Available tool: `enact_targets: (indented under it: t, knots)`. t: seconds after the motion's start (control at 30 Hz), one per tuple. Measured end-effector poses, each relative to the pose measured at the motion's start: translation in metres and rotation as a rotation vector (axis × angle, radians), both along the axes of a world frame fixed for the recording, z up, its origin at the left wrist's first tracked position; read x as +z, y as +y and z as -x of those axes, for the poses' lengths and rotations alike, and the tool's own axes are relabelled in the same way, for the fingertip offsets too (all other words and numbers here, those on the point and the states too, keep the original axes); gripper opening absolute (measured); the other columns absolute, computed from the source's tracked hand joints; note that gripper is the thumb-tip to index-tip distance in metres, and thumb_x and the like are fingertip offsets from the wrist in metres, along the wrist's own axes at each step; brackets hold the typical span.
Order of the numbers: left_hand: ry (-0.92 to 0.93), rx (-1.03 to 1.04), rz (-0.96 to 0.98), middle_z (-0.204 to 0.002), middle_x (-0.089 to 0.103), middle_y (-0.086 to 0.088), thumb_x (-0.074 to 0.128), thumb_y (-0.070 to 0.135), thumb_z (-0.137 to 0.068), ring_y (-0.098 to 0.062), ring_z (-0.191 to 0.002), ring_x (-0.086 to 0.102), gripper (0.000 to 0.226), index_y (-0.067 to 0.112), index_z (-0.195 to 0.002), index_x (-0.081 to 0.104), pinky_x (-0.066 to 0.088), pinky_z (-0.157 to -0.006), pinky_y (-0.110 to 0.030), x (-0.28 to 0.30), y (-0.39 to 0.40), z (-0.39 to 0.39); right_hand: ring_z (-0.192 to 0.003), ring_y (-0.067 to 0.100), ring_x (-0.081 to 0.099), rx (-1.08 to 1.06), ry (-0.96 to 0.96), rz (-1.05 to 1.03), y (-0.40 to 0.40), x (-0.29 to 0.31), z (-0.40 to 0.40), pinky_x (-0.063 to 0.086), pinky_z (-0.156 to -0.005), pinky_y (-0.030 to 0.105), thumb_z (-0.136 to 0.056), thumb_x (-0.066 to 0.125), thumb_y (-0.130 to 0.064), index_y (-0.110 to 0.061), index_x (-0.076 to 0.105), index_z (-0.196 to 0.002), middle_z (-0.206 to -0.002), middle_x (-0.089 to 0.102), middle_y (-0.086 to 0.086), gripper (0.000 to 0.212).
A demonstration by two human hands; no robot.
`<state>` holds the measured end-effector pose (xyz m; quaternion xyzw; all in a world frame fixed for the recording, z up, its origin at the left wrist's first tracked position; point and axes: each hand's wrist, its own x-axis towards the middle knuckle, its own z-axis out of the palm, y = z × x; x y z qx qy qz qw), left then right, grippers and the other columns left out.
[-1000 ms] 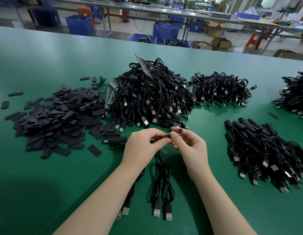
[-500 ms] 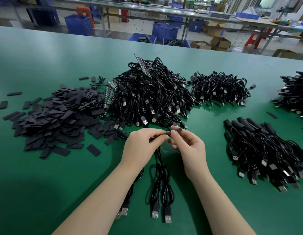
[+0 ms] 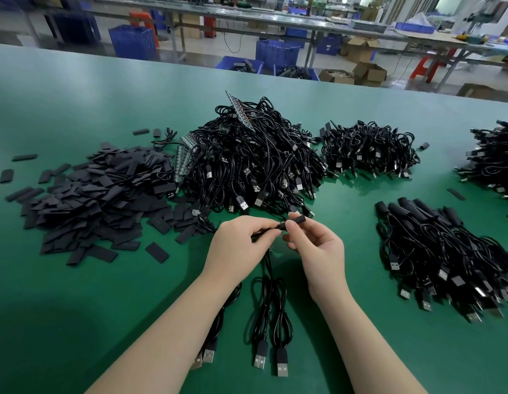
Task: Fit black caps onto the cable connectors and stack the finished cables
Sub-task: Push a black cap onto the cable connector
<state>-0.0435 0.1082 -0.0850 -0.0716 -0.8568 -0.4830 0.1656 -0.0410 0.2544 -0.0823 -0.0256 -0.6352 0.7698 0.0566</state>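
Black cap [image 3: 296, 220] pinched in right hand [image 3: 318, 248] fingertips, held just above the bench [image 3: 76, 322], meeting the cable [image 3: 268, 268] end gripped in curled fingers of left hand [image 3: 238, 245]. Both hands close together, near bench centre. Cable hangs down toward the near edge; four USB plugs [image 3: 260, 358] lie between the forearms. Open green surface to near left and near right of the arms. Outward: loose cap pile [image 3: 99, 197] at left, touching the large uncapped cable heap [image 3: 255, 160] straight ahead. Smaller heap [image 3: 369, 150] behind right. Capped cable stack [image 3: 446, 251] at right, well apart from hands. Another heap [image 3: 494, 157] cut off by right frame edge. Far bench edge clear of piles.
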Motion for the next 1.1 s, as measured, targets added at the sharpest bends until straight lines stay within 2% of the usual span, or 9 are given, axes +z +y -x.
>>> enact_targets:
  t: [0.27,0.4,0.5,0.63,0.73,0.83,0.97,1.03,1.1]
  knots:
    - [0.016,-0.023,-0.039,-0.096,0.074,0.013,0.074,0.023,-0.085,0.004,-0.093,0.065,0.02,0.025,-0.105,0.077,0.052,-0.083,-0.018,0.0018,-0.0001,-0.0014,-0.076,0.009,0.069,0.026,-0.031,0.011,-0.0005,-0.0009,-0.0008,0.053,-0.068,0.017,-0.088,0.073,-0.013,-0.026,0.079,-0.093,-0.084,0.077,0.001,0.015]
    - [0.0,-0.062,-0.021,-0.101,0.073,0.013,0.074,0.023,-0.086,0.004,-0.097,0.064,0.023,0.026,-0.109,0.075,0.051,-0.086,-0.017,0.0024,0.0002,-0.0006,-0.073,0.005,0.068,-0.006,-0.032,0.044,-0.0003,-0.0027,0.0,0.053,-0.066,0.016,-0.089,0.073,-0.011,-0.023,0.076,-0.098,-0.082,0.076,-0.004,0.016]
    - [0.007,-0.062,0.011,-0.104,0.073,0.012,0.072,0.021,-0.087,0.003,-0.099,0.063,0.025,0.027,-0.111,0.074,0.05,-0.088,-0.018,0.0017,0.0011,-0.0007,-0.071,0.005,0.068,-0.019,0.004,0.015,-0.0001,-0.0029,-0.0009,0.053,-0.068,0.015,-0.089,0.072,-0.014,-0.027,0.071,-0.108,-0.076,0.075,-0.003,0.022]
    - [0.013,-0.019,-0.011,-0.099,0.074,0.013,0.072,0.024,-0.087,0.002,-0.094,0.065,0.022,0.029,-0.109,0.075,0.053,-0.084,-0.021,0.0019,0.0007,-0.0014,-0.074,0.007,0.07,-0.015,0.084,-0.099,-0.0003,-0.0027,-0.0029,0.053,-0.072,0.015,-0.091,0.071,-0.018,-0.038,0.065,-0.116,-0.082,0.076,0.0,0.032]
    - [0.017,-0.002,0.007,-0.097,0.074,0.012,0.073,0.024,-0.086,0.001,-0.092,0.066,0.022,0.028,-0.107,0.075,0.052,-0.083,-0.021,0.0022,0.0005,-0.0016,-0.073,0.009,0.067,-0.013,0.086,-0.193,-0.0025,-0.0049,-0.0028,0.053,-0.071,0.016,-0.093,0.069,-0.023,-0.042,0.064,-0.119,-0.079,0.075,-0.005,0.033]
    - [0.037,0.009,0.0,-0.097,0.074,0.012,0.074,0.022,-0.086,0.003,-0.092,0.066,0.022,0.027,-0.107,0.076,0.051,-0.082,-0.017,0.0033,-0.0015,-0.002,-0.081,0.014,0.071,0.01,0.071,-0.257,-0.0027,-0.0065,-0.0024,0.055,-0.076,0.017,-0.094,0.067,-0.026,-0.038,0.06,-0.128,-0.085,0.076,-0.011,0.037]
    - [0.061,0.021,-0.005,-0.095,0.074,0.014,0.075,0.022,-0.085,0.005,-0.092,0.065,0.021,0.026,-0.105,0.076,0.05,-0.08,-0.012,0.0037,-0.0031,-0.0013,-0.082,0.015,0.071,0.025,0.078,-0.281,-0.0012,-0.0051,-0.0025,0.055,-0.078,0.025,-0.095,0.065,-0.028,-0.047,0.056,-0.123,-0.086,0.077,-0.008,0.035]
    - [0.058,0.023,-0.008,-0.094,0.074,0.016,0.074,0.022,-0.085,0.006,-0.091,0.065,0.02,0.026,-0.105,0.077,0.05,-0.079,-0.012,0.0038,-0.0007,-0.001,-0.079,0.007,0.07,0.012,0.064,-0.244,-0.0023,-0.004,-0.0021,0.055,-0.082,0.029,-0.096,0.063,-0.027,-0.042,0.057,-0.126,-0.087,0.075,0.003,0.034]
    - [0.067,0.03,-0.001,-0.094,0.074,0.016,0.074,0.023,-0.086,0.006,-0.091,0.064,0.02,0.026,-0.105,0.077,0.05,-0.079,-0.011,0.0039,0.0003,-0.0006,-0.08,0.002,0.07,0.006,0.054,-0.226,-0.0023,-0.0032,-0.0021,0.056,-0.083,0.026,-0.098,0.061,-0.026,-0.032,0.058,-0.133,-0.09,0.076,-0.001,0.036]
